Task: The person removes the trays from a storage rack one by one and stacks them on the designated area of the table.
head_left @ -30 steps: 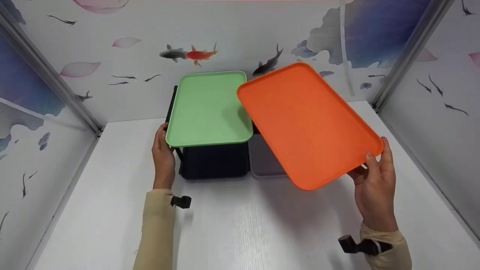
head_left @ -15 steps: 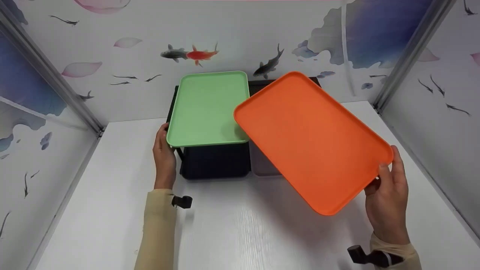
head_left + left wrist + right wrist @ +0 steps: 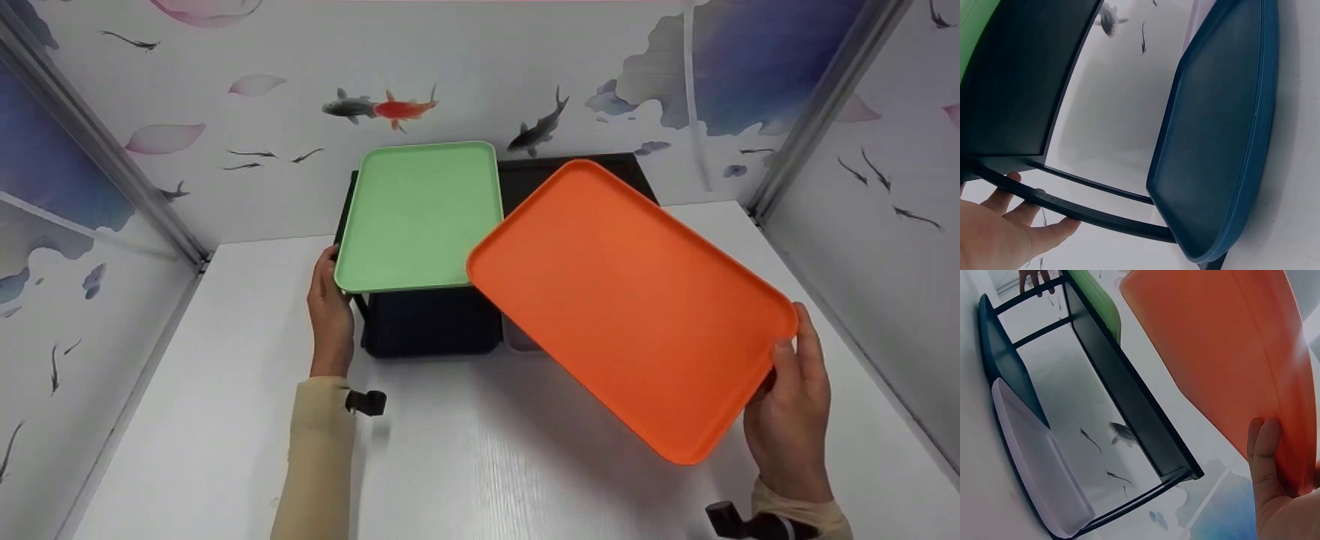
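Observation:
My right hand [image 3: 792, 409] pinches the orange tray [image 3: 630, 307] by its right corner, thumb on top and fingers underneath. The tray is raised and tilted in front of a black two-level rack [image 3: 577, 172]. At the rack's left side, my left hand [image 3: 330, 319] holds the frame; in the left wrist view its fingers lie round a dark side bar [image 3: 1072, 211]. A green tray [image 3: 420, 217] rests on the upper level's left half. Below are a dark blue tray [image 3: 1210, 129] and a pale lilac-grey tray [image 3: 1039, 461], mostly hidden from the head view by the orange one.
The rack stands on a white table [image 3: 450, 465] against a back wall [image 3: 480, 45] printed with fish and petals. Side walls with metal corner posts [image 3: 112, 142] close in the left and right. The upper level's right half shows bare black surface.
The orange tray has come down and toward me, rightward at my right hand, uncovering more of the rack's upper right. My left hand and the green tray stay where they were.

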`<state>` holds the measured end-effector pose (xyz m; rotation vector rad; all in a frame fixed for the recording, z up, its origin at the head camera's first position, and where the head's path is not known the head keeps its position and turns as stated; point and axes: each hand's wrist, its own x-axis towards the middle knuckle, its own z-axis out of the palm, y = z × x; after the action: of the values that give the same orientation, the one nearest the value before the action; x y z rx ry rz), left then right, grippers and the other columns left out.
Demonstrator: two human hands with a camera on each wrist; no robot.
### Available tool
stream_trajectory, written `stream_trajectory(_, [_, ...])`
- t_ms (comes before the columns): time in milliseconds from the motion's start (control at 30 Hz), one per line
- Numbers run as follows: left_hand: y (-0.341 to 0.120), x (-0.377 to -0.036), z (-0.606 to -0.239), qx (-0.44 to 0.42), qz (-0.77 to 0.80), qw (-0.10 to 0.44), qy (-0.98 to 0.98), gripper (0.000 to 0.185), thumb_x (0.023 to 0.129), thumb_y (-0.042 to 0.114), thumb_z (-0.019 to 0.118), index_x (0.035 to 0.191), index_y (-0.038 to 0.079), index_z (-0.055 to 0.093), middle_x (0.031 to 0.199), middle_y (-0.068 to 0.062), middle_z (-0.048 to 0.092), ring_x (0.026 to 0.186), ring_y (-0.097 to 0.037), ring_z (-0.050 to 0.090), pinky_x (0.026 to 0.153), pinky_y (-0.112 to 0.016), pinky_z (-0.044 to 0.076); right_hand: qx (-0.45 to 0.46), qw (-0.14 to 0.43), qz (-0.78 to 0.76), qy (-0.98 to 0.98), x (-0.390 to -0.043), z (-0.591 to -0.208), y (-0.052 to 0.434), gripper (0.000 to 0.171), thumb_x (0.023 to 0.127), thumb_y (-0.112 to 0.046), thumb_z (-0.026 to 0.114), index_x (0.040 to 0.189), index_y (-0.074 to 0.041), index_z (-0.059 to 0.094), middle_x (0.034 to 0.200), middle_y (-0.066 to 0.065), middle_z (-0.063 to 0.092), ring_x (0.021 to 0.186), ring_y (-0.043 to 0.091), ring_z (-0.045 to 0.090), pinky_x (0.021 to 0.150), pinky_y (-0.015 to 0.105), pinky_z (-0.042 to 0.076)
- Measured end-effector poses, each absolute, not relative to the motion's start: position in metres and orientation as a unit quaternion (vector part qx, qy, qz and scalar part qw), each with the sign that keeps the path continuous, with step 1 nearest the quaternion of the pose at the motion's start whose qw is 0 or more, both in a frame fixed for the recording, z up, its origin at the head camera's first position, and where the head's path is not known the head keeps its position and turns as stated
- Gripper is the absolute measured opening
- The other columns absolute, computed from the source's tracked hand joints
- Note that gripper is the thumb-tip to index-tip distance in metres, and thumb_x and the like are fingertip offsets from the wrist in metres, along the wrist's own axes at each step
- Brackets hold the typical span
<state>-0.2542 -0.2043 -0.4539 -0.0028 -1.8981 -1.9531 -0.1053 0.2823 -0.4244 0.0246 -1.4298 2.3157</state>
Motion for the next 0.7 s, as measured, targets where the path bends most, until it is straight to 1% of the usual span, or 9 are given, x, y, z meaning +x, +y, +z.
stream_trajectory(133, [-0.204, -0.254, -0.454, -0.002, -0.701, 0.21, -0.682, 0.048, 0.112, 0.04, 0.031, 0.152, 0.016, 0.046, 0.144, -0.003, 0.054, 0.121, -0.014, 0.054, 0.106, -0.037, 0.04, 0.011, 0.201, 0.834, -0.513, -0.104, -0.43, 0.283, 0.061, 0.11, -0.017, 0.046, 0.165, -0.022, 0.018, 0.156, 0.014, 0.037, 0.125, 0.022, 0.061, 0.094, 0.034, 0.054])
stream_trajectory(300, [-0.204, -0.254, -0.454, -0.003, -0.7, 0.21, -0.683, 0.049, 0.112, 0.042, 0.031, 0.152, 0.018, 0.046, 0.144, -0.003, 0.054, 0.121, -0.014, 0.054, 0.107, -0.038, 0.04, 0.007, 0.194, 0.828, -0.526, -0.105, -0.436, 0.283, 0.059, 0.111, -0.018, 0.044, 0.164, -0.023, 0.019, 0.155, 0.013, 0.036, 0.124, 0.02, 0.06, 0.093, 0.033, 0.055])
stream_trajectory(533, [-0.205, -0.254, -0.455, -0.005, -0.702, 0.205, -0.682, 0.05, 0.112, 0.043, 0.03, 0.154, 0.019, 0.043, 0.148, -0.002, 0.051, 0.126, -0.014, 0.052, 0.11, -0.039, 0.038, 0.013, 0.185, 0.831, -0.524, -0.105, -0.445, 0.284, 0.058, 0.111, -0.018, 0.043, 0.164, -0.022, 0.02, 0.153, 0.013, 0.038, 0.121, 0.019, 0.063, 0.093, 0.036, 0.053])
stream_trajectory(700, [-0.205, -0.254, -0.455, -0.003, -0.705, 0.202, -0.68, 0.051, 0.112, 0.044, 0.03, 0.154, 0.019, 0.042, 0.149, -0.002, 0.051, 0.127, -0.014, 0.052, 0.111, -0.039, 0.038, -0.001, 0.172, 0.832, -0.527, -0.105, -0.448, 0.286, 0.058, 0.111, -0.021, 0.044, 0.164, -0.024, 0.019, 0.153, 0.011, 0.039, 0.118, 0.018, 0.064, 0.091, 0.036, 0.055])
